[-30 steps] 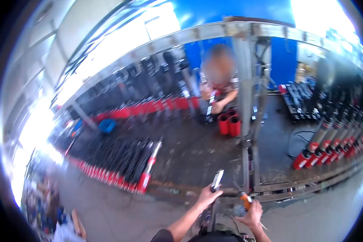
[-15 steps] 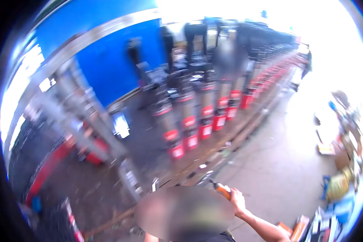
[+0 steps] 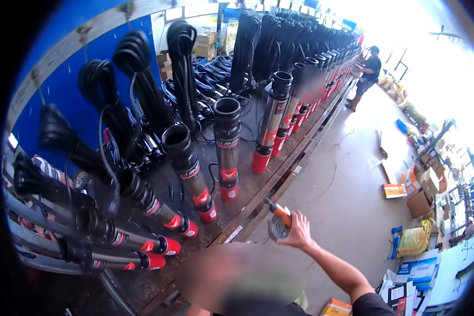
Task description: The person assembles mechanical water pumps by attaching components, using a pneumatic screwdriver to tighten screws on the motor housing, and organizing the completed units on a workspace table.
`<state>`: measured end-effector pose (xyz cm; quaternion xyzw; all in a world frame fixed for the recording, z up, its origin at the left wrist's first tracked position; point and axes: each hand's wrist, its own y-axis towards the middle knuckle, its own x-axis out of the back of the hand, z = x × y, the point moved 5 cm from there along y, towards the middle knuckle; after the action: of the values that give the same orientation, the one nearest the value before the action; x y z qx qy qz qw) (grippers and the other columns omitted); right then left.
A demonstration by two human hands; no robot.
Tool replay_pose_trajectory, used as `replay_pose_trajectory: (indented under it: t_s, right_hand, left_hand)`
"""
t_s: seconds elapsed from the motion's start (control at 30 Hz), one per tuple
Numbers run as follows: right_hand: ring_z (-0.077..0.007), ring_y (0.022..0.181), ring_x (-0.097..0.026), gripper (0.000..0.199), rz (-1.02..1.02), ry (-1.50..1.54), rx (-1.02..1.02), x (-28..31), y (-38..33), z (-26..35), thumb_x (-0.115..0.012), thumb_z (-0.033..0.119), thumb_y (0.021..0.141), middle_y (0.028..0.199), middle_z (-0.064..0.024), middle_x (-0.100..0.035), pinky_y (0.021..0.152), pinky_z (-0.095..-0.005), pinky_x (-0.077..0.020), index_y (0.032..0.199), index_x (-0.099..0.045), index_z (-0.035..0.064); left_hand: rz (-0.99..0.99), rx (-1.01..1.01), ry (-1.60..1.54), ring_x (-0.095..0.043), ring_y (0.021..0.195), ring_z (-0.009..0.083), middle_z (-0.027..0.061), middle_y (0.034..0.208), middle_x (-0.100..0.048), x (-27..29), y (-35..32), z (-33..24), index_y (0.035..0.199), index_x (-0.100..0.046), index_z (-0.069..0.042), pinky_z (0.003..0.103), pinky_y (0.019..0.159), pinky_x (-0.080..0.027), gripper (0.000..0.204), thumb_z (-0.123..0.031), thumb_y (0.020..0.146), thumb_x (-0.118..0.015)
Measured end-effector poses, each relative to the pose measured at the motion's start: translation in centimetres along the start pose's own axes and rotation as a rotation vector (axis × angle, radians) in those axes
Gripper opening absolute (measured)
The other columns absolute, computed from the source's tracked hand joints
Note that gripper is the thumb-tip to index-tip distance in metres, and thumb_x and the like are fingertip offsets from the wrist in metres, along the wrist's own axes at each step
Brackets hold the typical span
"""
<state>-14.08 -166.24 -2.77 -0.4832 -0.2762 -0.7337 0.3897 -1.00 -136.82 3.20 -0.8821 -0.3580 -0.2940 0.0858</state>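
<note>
My right hand reaches forward from the lower right and is closed on an orange-handled tool with a grey head. It hovers just off the front edge of a metal platform. The nearest things are upright steel pumps with red bases, one leaning to the left. My left hand is not visible; a blurred patch covers the lower middle of the view.
A long row of pumps runs back along the platform. Black cable coils hang on a blue wall. Another person stands far down the concrete aisle. Cardboard boxes and bags lie at the right.
The view has swung across the racks and now looks down the pump row. My right hand still holds the orange-handled tool; my left hand, seen one second ago, has left the view.
</note>
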Motion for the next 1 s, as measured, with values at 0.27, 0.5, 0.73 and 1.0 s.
replay_pose_trajectory:
  t_s: [0.27, 0.5, 0.73, 1.0]
  right_hand:
    - [-0.0403, 0.125, -0.045, 0.118, 0.065, -0.009, 0.176, -5.5, 20.1, -3.5, -0.092, 0.045, 0.045, 0.136, -0.0195, -0.044, 0.098, -0.0541, -0.0413, 0.141, -0.038, 0.0027]
    - [-0.047, 0.133, -0.036, 0.112, 0.134, 0.368, 0.292, -0.1, 19.4, -7.1, -0.083, 0.059, 0.068, 0.147, -0.0271, -0.035, 0.107, -0.0579, -0.0334, 0.149, -0.034, 0.0]
    - [-0.0097, 0.074, -0.055, 0.05, 1.149, 1.225, -0.22, 9.2, 12.9, -16.9, -0.06, 0.052, 0.099, 0.084, -0.0003, -0.058, 0.066, -0.0281, -0.0453, 0.11, -0.059, 0.0026]
    - [-0.0046, 0.06, -0.043, 0.018, 0.94, 1.249, -0.366, 7.5, 17.4, -24.3, -0.066, 0.025, 0.092, 0.069, 0.0066, -0.05, 0.054, -0.0244, -0.0323, 0.091, -0.063, 0.0068]
  left_hand:
    - [-0.188, -0.065, -0.009, -0.073, 0.08, 0.0309, 0.0144, 0.09, -0.073, -4.5, 14.6, -6.2, 0.129, -0.062, -0.013, 0.038, 0.071, -0.058, 0.06, -0.028, 0.075, -0.081]
    - [-0.522, 0.222, -0.406, -0.051, 0.07, 0.0048, -0.0034, 0.084, -0.057, -12.3, 24.2, -9.6, 0.125, -0.057, -0.002, 0.022, 0.064, -0.045, 0.044, -0.009, 0.086, -0.074]
    - [-0.443, 0.425, -0.745, -0.05, 0.076, 0.0057, -0.0017, 0.092, -0.055, -24.4, 35.1, -11.7, 0.124, -0.059, 0.002, 0.022, 0.066, -0.044, 0.041, -0.014, 0.09, -0.075]
    - [-0.357, 0.333, -0.77, -0.051, 0.072, 0.0072, -0.0024, 0.084, -0.056, -31.7, 43.7, -10.5, 0.121, -0.06, 0.001, 0.025, 0.066, -0.045, 0.041, -0.022, 0.091, -0.075]
